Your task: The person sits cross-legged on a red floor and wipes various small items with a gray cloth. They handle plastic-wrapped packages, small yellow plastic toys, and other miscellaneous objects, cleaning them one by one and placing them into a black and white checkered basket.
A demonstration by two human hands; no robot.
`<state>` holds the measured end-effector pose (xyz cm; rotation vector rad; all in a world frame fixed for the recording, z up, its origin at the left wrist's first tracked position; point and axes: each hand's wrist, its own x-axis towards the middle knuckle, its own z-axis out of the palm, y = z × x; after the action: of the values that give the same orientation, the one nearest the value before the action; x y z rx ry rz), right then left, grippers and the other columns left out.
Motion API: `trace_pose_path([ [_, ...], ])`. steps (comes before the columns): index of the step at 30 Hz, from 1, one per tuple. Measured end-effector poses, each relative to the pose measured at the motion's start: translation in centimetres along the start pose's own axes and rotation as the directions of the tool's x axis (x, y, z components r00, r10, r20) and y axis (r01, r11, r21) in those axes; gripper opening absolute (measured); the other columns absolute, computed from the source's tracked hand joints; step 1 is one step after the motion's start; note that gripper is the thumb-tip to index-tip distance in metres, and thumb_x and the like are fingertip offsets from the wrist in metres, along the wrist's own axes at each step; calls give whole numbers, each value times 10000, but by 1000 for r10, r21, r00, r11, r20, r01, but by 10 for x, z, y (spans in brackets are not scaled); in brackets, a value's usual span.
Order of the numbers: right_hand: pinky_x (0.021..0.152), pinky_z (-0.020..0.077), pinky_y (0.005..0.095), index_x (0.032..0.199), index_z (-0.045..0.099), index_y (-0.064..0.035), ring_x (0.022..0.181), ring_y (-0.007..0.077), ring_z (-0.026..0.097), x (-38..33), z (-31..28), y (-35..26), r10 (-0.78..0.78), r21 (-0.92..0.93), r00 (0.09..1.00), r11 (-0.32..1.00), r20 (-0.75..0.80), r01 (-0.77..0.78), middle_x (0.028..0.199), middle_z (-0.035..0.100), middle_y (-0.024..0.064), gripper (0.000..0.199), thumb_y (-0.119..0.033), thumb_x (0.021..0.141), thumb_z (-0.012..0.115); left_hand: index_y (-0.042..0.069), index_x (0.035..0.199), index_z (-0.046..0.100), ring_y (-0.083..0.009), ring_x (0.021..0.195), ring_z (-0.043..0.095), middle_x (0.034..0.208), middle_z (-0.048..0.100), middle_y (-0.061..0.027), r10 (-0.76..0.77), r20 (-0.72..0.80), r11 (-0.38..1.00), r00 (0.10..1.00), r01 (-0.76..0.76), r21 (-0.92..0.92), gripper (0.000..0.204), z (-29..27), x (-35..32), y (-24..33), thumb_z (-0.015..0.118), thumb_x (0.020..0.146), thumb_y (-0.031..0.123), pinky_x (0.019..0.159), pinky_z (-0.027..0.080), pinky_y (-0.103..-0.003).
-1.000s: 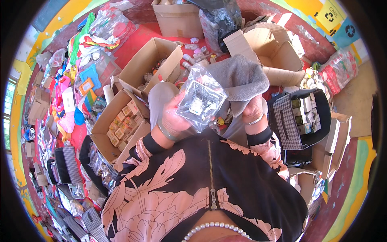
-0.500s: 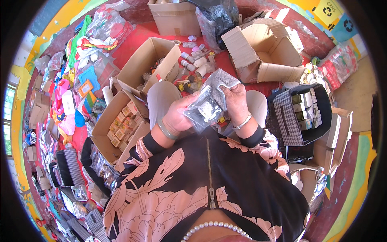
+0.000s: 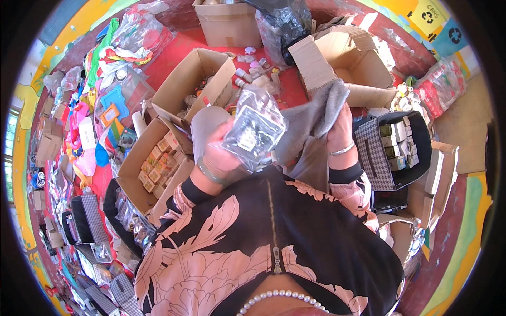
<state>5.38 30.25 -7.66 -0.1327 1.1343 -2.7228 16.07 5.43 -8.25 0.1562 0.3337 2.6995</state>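
Observation:
Above my lap, my left hand [image 3: 219, 154] is closed on a clear plastic bag [image 3: 255, 126] with something pale and dark inside that I cannot make out. The shiny bag puffs up and away from my fingers. My right hand [image 3: 341, 129] grips a grey cloth [image 3: 329, 105], raised apart from the bag to the right. A part of the cloth hangs down towards my knees, smeared by motion. Beyond the bag, white plastic bottles and small pieces [image 3: 253, 73] lie on the red floor sheet.
An open carton [image 3: 132, 192] with small boxes stands at my left. Ahead are a deeper carton [image 3: 171, 100] and an open-flapped carton [image 3: 363, 95]. To my right sits a checked fabric bin [image 3: 375, 158] with small boxes. Mixed items and bags [image 3: 87, 131] crowd the far left.
My right hand has pulled the grey cloth away from the plastic bag, up and to the right. My left hand has shifted slightly left, and the bag now stands more upright.

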Motion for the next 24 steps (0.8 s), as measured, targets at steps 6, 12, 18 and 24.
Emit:
trace_pose_path([
  [6,851,485,345,1212,464,-8,1009,223,566,-21,12,33,217,105,959,966,182,-238,1152,555,115,447,-255,853,565,33,1293,376,-423,1128,453,1281,440,-196,76,132,997,988,-73,-27,494,6,12,1,388,888,315,846,381,-640],
  [12,852,486,372,1227,439,-26,1009,217,561,-35,53,45,234,159,876,932,423,-326,1147,548,109,518,-89,763,661,-5,1267,390,-349,1090,508,1233,488,-182,61,52,998,997,-61,-15,464,7,11,-5,382,899,278,884,407,-551],
  [18,769,517,330,1060,544,-9,853,205,614,-34,68,51,42,60,999,997,7,-42,956,612,102,267,27,796,558,-2,1225,429,-304,1074,527,1174,535,-164,81,-74,996,994,-83,-25,403,7,20,-15,380,907,241,946,388,-464],
  [24,730,518,310,1009,574,-5,813,188,612,-25,59,54,-78,-93,994,993,-74,71,924,618,88,200,22,813,547,23,1246,419,-340,1067,525,1192,522,-167,4,14,996,1000,-2,-88,430,12,21,-13,381,910,287,896,399,-554],
])
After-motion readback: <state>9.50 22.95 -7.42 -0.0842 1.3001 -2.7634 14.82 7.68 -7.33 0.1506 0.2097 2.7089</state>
